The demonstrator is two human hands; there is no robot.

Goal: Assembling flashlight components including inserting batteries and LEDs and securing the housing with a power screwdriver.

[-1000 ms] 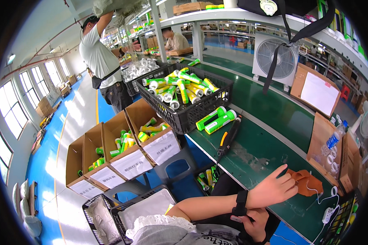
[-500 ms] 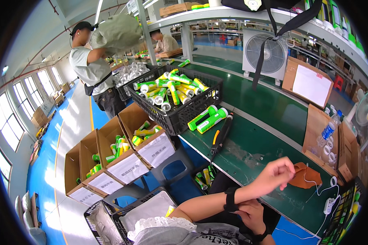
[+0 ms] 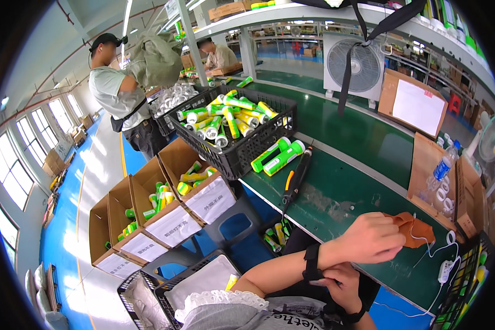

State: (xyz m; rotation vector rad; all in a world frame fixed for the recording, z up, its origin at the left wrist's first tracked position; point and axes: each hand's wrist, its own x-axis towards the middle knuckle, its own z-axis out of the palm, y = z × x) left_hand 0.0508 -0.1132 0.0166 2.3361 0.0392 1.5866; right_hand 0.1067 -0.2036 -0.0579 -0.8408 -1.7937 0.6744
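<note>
My left arm stretches across my lap, with a black wristband around its wrist. At its end my left hand is curled into a loose fist over the green bench, and nothing shows in it. From below, my right hand has its fingertips at the wristband's underside, thumb and fingers pinching at the strap. Another dark band circles the right wrist. An orange-brown cloth or leather piece lies just beyond the left hand, partly covered by it.
A black electric screwdriver and two green-white flashlights lie on the bench. Beside them stands a black crate of flashlights. Sorting cartons are at left. A white cable crosses at right. Another person carries a grey-green bundle.
My left hand has rolled over, its back now facing up and its fingers curled further. The right hand stays at the wristband. The other person's bundle has shifted lower.
</note>
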